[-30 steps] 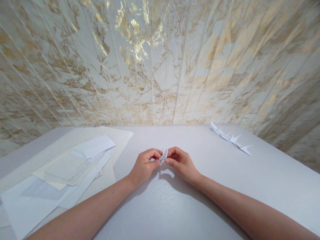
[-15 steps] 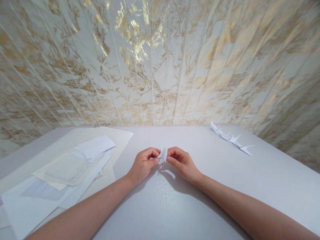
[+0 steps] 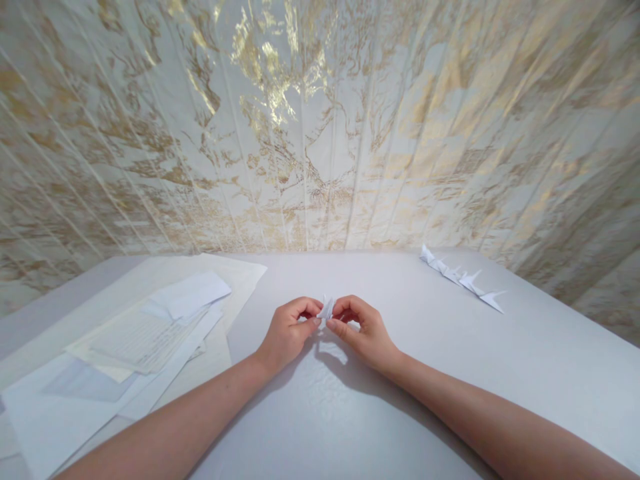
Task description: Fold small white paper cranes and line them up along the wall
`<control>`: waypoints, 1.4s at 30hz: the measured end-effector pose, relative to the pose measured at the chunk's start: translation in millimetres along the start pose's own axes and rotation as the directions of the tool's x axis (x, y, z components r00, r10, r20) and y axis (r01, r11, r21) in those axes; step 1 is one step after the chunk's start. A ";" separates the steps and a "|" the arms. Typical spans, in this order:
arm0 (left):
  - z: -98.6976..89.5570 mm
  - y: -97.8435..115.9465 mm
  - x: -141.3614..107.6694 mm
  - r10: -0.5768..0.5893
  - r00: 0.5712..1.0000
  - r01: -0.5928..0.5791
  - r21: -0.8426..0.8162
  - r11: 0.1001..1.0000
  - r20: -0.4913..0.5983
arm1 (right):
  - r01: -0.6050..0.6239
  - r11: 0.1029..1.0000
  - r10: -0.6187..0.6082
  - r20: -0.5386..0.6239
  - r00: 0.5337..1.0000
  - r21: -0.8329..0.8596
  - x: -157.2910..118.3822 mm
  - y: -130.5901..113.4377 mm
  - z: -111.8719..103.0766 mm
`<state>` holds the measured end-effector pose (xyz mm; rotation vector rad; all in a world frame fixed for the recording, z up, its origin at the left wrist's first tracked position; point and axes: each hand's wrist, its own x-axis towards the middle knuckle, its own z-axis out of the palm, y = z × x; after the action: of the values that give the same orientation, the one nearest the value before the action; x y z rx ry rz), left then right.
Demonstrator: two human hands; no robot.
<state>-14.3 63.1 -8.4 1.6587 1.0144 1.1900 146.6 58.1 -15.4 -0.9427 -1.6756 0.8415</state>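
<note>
A small folded white paper figure is held above the middle of the table, with a thin point sticking up. My left hand pinches its left side between thumb and fingers. From the right, my right hand grips the other side, thumb in front. The fingertips cover part of the folds. Several folded paper cranes stand in a slanting row at the far right of the table.
Loose sheets and envelopes, some with writing, overlap on the left of the white table. A wall covering with gold patterns rises behind the table's far edge.
My right hand has shifted slightly left, its thumb now closer to my left thumb. The paper figure has turned a little between the fingers.
</note>
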 end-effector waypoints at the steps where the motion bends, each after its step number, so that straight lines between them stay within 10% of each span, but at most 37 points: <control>1: 0.2 0.7 -0.4 0.013 1.000 -0.013 0.005 1.000 0.008 | 0.001 1.000 -0.001 0.002 1.000 0.000 0.2 0.4 0.1; 12: -2.3 -0.1 0.7 -0.033 0.997 0.038 -0.076 0.996 0.068 | -0.127 0.979 0.115 0.081 0.990 0.162 3.6 5.9 -2.2; 24: -1.2 -2.4 1.1 -0.019 0.994 0.026 -0.068 0.997 0.103 | 0.143 0.976 -0.140 0.030 0.990 -0.162 1.9 3.3 -1.0; 42: -6.4 -7.5 3.5 -0.041 0.979 0.093 -0.260 0.961 0.199 | 0.622 0.683 -0.606 0.178 0.775 -0.382 1.6 1.5 -14.5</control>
<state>-20.6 69.9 -13.1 1.4802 0.7467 1.0490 160.5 61.6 -12.3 -0.5531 -2.0758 0.0257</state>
